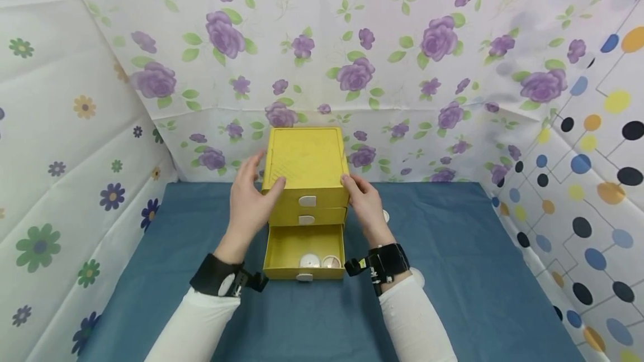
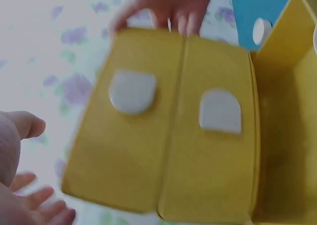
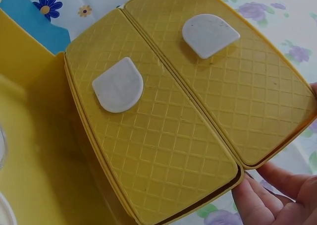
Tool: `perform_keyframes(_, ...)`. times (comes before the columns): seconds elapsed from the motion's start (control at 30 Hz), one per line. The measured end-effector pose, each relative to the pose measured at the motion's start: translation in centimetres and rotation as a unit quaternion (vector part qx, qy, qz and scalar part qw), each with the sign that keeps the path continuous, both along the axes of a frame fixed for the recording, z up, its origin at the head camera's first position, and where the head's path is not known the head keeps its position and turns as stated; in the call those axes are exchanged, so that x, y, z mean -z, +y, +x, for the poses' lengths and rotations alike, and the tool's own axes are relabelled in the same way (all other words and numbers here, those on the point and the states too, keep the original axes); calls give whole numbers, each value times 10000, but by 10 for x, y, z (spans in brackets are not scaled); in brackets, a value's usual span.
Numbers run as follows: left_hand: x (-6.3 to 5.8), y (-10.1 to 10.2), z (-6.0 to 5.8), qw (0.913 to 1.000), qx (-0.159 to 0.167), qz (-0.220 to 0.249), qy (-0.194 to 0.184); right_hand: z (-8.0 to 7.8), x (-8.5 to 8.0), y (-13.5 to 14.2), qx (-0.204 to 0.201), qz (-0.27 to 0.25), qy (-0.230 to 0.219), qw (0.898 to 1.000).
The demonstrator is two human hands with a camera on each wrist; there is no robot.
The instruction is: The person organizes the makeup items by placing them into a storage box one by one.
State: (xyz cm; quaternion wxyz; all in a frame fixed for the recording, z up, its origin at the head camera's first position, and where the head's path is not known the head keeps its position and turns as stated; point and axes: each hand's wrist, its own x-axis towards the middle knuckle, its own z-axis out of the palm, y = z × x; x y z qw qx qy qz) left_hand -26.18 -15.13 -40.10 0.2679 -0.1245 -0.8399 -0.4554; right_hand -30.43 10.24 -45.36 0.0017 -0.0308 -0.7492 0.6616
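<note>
A yellow drawer box (image 1: 307, 155) with white tab handles (image 3: 119, 85) stands against the back cloth. Its two upper drawers are closed, and the bottom drawer (image 1: 282, 247) is pulled out. Inside it lie a white disc (image 1: 309, 261) and a round piece with a pale rim (image 1: 330, 262). My left hand (image 1: 250, 200) is beside the box's left side, its fingers spread and, in the left wrist view, apart from the box. On the opposite side, my right hand (image 1: 367, 205) holds the box's upper edge, thumb at the top front corner and fingers against the side wall.
Two white round pieces, one behind the right hand (image 1: 386, 215) and another partly hidden by the right wrist (image 1: 417, 277), lie on the blue cloth (image 1: 483, 295). Flowered cloth (image 1: 312, 71) hangs close behind the box, with patterned cloths on both sides.
</note>
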Motion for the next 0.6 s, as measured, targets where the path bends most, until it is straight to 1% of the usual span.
perform_keyframes(0.03,2,-4,-4,9988,16,44,-492,0,0,0,-2,-5,-5,10000)
perform_keyframes(0.07,5,-7,-8,9949,139,173,-988,1,0,0,-5,-11,-11,10000)
perform_keyframes(0.1,7,-10,-11,9886,263,298,-1451,1,0,0,-8,-14,-24,10000)
perform_keyframes(0.13,11,-12,-14,9813,386,429,-1838,1,0,0,-24,-24,-38,10000)
perform_keyframes(0.17,15,-14,-16,9737,496,582,-2146,2,0,0,-47,-36,-49,10000)
perform_keyframes(0.2,19,-15,-18,9666,588,759,-2377,2,0,-1,-63,-43,-69,9999)
perform_keyframes(0.23,23,-16,-19,9611,657,940,-2512,2,0,-1,-70,-46,-83,9999)
perform_keyframes(0.27,27,-16,-20,9575,716,1085,-2574,2,-1,-1,-75,-56,-96,9999)
perform_keyframes(0.37,34,-14,-22,9565,640,1389,-2485,2,-1,-2,-82,-79,-71,9999)
perform_keyframes(0.5,35,-13,-23,9543,569,1724,-2374,1,-1,-1,-51,-72,-34,10000)
perform_keyframes(0.6,36,-13,-24,9507,574,1892,-2390,0,0,-1,-39,-61,-38,10000)
